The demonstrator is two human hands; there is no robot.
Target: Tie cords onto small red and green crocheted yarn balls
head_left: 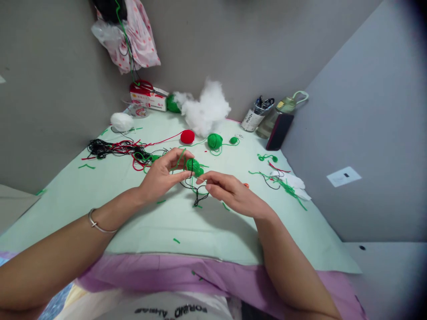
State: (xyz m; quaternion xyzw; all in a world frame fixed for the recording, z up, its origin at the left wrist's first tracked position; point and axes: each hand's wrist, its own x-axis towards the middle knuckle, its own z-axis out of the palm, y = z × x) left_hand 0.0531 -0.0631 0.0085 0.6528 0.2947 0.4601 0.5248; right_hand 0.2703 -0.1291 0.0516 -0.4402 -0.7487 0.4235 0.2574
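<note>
Near the middle of the table, my left hand (167, 171) pinches a small green crocheted piece (193, 166) with a black strand across it. My right hand (230, 189) is closed just to the right of that piece. Between its fingertips is the thin pale tip of what looks like a crochet hook, mostly hidden by the hand. An orange end (246, 185) shows behind the knuckles. Loose black yarn (197, 198) hangs or lies below the piece, between my hands.
Tangled black and red yarn (110, 149) lies left, near a white yarn ball (122, 122). Behind are a red ball (187, 137), a green ball (215, 141) and white stuffing (207, 109). Scissors (147, 86) rest on a box. A phone (280, 132) leans against a bottle (267, 124).
</note>
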